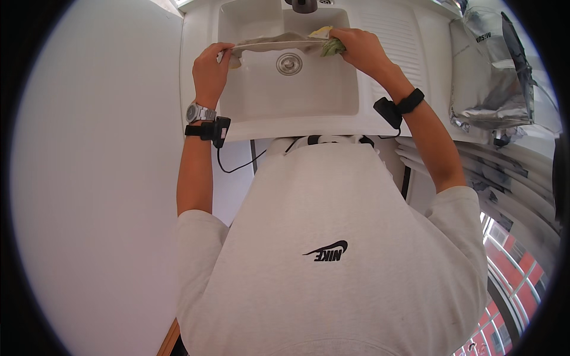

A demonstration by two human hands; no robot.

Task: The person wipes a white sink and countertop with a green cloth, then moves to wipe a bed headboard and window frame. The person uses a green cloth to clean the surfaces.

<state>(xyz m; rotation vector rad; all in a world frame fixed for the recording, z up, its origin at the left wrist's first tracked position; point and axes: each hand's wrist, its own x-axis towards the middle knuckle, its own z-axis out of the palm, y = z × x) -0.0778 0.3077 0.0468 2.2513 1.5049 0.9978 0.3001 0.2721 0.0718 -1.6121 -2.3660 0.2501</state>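
A light grey-beige cloth is stretched over the white sink basin. My left hand pinches its left end between thumb and fingers, with a small corner hanging below. At the cloth's other end, my right hand is closed on the edge, where a green bunched part and a yellow patch show; whether these belong to the same cloth I cannot tell. The metal drain lies just below the cloth's middle in the picture.
A dark faucet stands at the sink's back. To the right are the ribbed drainboard and a silvery bag. A pale wall rises at the left. Black devices are strapped to both wrists, and a cable runs from the left one.
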